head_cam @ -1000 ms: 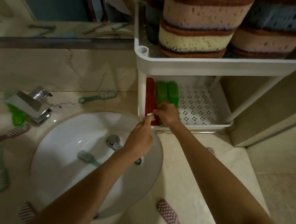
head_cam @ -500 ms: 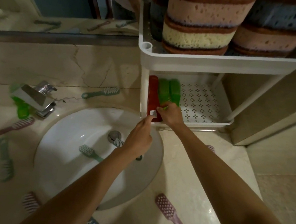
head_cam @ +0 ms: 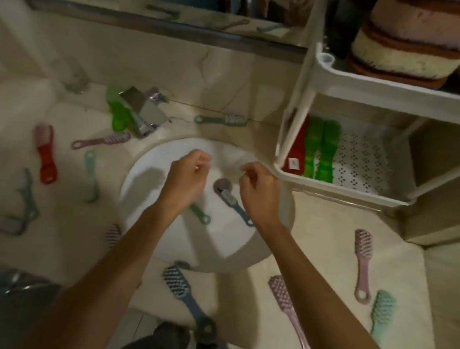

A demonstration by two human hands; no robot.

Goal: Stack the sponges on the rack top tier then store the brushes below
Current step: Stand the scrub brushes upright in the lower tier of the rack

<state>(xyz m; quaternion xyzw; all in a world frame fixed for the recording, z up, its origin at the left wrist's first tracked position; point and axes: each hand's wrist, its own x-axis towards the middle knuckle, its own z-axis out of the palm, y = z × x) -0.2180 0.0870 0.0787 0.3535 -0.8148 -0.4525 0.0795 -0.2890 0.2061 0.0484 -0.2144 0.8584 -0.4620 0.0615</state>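
Striped sponges are stacked on the top tier of the white rack. In its lower tray a red brush and two green brushes lie side by side at the left. My left hand and my right hand hover over the white sink, both empty with loosely curled fingers. A blue-grey brush lies by the drain between them, and a green handle shows under my left wrist. Several brushes lie scattered on the marble counter.
A chrome faucet stands behind the sink with a green brush beside it. A red brush and teal brushes lie at the left; pink brushes and a mint brush at the right. A mirror runs along the back wall.
Both hands have drawn back from the rack's lower tray to above the sink, leaving the red and green brushes lying there. The view has swung down and left.
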